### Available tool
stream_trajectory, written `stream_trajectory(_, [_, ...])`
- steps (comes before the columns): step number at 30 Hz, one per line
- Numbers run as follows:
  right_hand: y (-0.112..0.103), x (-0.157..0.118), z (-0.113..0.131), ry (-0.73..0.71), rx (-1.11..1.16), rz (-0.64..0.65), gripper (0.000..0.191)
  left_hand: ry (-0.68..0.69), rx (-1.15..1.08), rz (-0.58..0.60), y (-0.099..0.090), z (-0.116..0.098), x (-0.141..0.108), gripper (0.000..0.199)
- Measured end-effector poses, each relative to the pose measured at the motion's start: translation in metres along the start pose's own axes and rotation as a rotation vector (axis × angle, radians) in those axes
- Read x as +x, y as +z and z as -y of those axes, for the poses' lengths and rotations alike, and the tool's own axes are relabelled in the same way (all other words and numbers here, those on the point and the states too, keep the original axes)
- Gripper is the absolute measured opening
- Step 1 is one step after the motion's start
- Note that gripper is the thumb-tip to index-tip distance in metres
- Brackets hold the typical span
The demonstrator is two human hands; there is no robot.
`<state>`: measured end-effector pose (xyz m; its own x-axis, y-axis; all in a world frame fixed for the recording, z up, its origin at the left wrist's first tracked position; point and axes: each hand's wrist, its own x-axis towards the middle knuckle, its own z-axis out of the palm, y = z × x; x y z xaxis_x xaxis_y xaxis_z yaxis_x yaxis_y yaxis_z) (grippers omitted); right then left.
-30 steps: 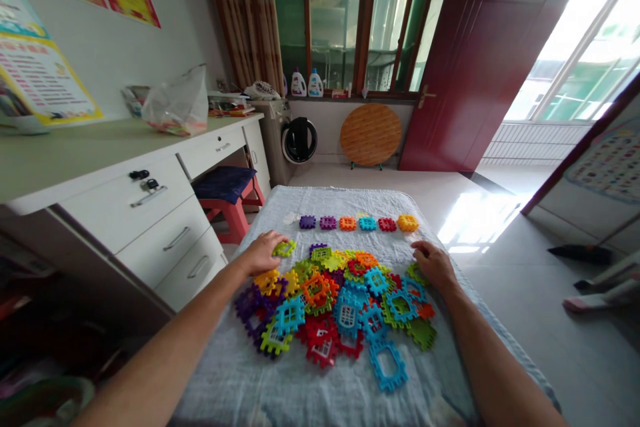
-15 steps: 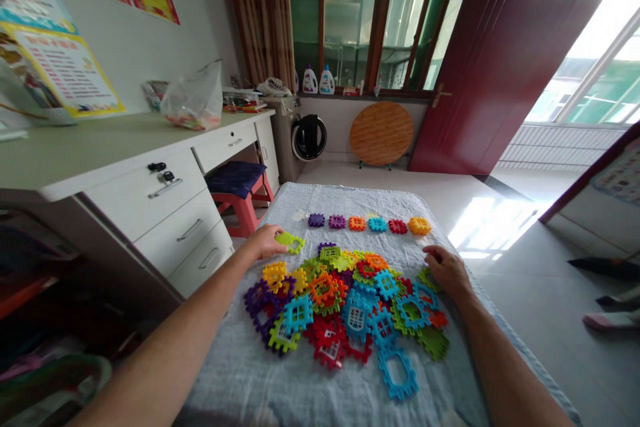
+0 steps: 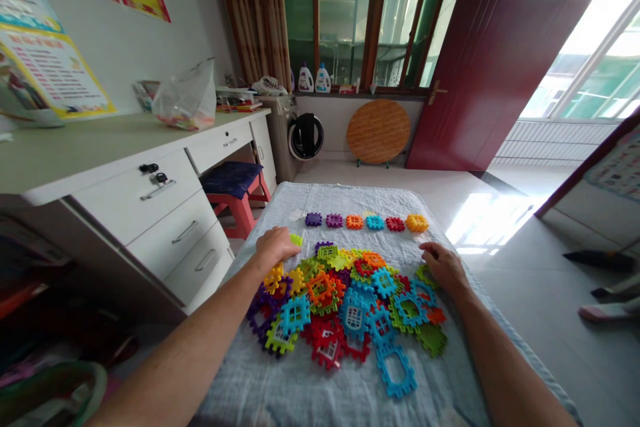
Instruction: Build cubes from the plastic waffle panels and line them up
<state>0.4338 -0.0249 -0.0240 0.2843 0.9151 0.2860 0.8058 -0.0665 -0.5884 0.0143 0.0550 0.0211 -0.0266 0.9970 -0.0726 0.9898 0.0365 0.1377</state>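
My left hand [image 3: 277, 247] is closed on a lime-green interlocking plastic block [image 3: 297, 239], most of it hidden under the fingers. It sits at the upper left of a heap of notched square blocks [image 3: 355, 310] in several colours. Beyond the heap runs a row of blocks: dark purple [image 3: 314, 219], violet [image 3: 334, 221], orange [image 3: 355, 221], light blue [image 3: 375, 222], red [image 3: 395, 223] and yellow-orange [image 3: 417, 222]. My right hand [image 3: 444, 265] rests on the cloth right of the heap, fingers curled, with nothing visible in them. A green block [image 3: 425, 274] lies beside it.
A pale blue cloth [image 3: 350, 195] covers the low table. On the left stands a white desk [image 3: 160, 213] with a plastic bag [image 3: 187, 97] on top. A red stool [image 3: 240, 207] is partly beneath it. The round wooden tabletop [image 3: 379, 131] leans against the far wall.
My left hand has moved slightly right and turned over the lime-green block, which is now mostly covered. My right hand stays in about the same place. The view has shifted a little.
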Motion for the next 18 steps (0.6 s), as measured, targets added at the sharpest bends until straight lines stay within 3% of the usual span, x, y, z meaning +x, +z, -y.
stream_trajectory(6, [0.0, -0.001, 0.0, 0.007, 0.019, 0.002, 0.037, 0.081, 0.039, -0.013, -0.005, 0.004, 0.014, 0.045])
stream_trajectory(11, [0.001, -0.001, -0.001, 0.011, 0.016, -0.002, 0.036, 0.237, 0.036, -0.063, -0.014, 0.014, 0.049, 0.057])
stream_trajectory(18, [0.001, -0.001, -0.001, 0.025, 0.015, 0.011, 0.036, 0.374, 0.054, -0.006, -0.015, 0.016, 0.09, 0.06])
